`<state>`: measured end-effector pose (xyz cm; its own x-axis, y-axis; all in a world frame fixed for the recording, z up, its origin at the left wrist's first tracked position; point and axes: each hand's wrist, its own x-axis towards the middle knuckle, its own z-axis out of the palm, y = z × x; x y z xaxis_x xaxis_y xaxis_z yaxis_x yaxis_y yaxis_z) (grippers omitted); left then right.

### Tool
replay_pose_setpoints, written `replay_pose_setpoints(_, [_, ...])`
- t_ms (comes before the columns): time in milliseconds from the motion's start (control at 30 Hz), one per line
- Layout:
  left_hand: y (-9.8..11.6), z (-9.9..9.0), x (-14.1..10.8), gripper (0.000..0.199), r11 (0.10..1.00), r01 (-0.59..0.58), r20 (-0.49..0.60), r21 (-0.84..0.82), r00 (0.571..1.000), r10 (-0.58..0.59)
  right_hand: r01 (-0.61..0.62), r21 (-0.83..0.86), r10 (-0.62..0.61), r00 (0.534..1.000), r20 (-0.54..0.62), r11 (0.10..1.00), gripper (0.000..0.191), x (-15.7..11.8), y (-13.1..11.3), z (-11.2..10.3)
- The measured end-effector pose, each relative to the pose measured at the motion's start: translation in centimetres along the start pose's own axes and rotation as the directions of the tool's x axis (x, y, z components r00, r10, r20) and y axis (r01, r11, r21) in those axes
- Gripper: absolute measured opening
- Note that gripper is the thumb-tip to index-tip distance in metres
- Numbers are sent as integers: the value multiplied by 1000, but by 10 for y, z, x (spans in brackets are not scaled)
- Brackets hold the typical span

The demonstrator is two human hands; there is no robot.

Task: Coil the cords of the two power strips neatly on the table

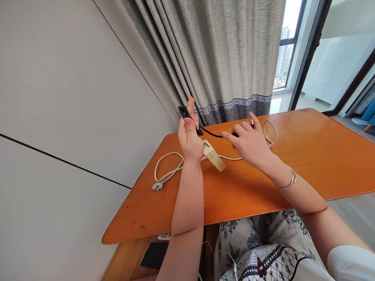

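My left hand (pixel 190 136) is raised above the far left part of the table, its fingers closed around a looped bundle of black cable (pixel 185 113). From that bundle a single black strand (pixel 211 134) runs across to my right hand (pixel 249 142). That hand is low over the table, holding the strand's far end under its curled fingers, with one finger stretched out. What sits at that end is mostly hidden. Between my hands, a cream power strip (pixel 215 156) lies tilted. Its white cord (pixel 172 153) loops left to a plug (pixel 157 186); more white cord (pixel 275 132) curves past my right hand.
The orange-brown wooden table (pixel 316 156) borders a grey wall panel (pixel 73 97) on the left. A grey curtain (pixel 228 54) hangs behind it. Below the front edge, a dark phone (pixel 154 254) lies on a lower wooden surface. A thin white cord (pixel 227 253) crosses my lap.
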<state>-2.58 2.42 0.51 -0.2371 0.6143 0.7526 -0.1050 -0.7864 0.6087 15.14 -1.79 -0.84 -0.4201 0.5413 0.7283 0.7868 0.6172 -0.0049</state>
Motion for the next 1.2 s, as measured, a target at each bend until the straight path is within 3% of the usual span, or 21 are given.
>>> replay_pose_setpoints(133, [8, 2, -4, 55, 991, 128, 127, -41, 984, -122, 147, 124, -121, 973, -199, 981, 41, 1, -6, -11])
replay_pose_setpoints(267, [19, 9, -13, 48, 938, 324, 239, -121, 927, -289, 182, 247, -139, 973, -182, 952, 35, 3, -8, -18])
replay_pose_setpoints(367, [24, 12, -18, 49, 893, 441, 374, -91, 846, -380, 150, 331, -105, 983, -151, 932, 30, 4, -4, -22])
replay_pose_setpoints(467, [27, 14, -22, 55, 869, 494, 571, 13, 710, -413, 127, 365, -71, 984, -163, 922, 24, 4, 7, -25])
replay_pose_setpoints(567, [28, 19, -26, 61, 833, 549, 684, 72, 581, -442, 117, 356, -43, 977, -208, 927, 19, 5, 19, -25])
replay_pose_setpoints(867, [22, 27, -28, 64, 739, 673, 767, 40, 454, -454, 150, 519, -81, 985, -154, 841, 49, 7, 38, -27])
replay_pose_setpoints(933, [21, 28, -29, 62, 728, 684, 758, 40, 454, -468, 137, 550, -64, 987, -151, 824, 55, 7, 38, -29])
replay_pose_setpoints(1000, [21, 30, -29, 62, 714, 700, 730, 3, 487, -481, 106, 578, -9, 986, -169, 809, 60, 8, 39, -26])
replay_pose_setpoints(1200, [34, 30, -21, 55, 597, 741, 497, -309, 661, -563, -21, 604, 211, 946, -244, 796, 52, 13, 51, 7])
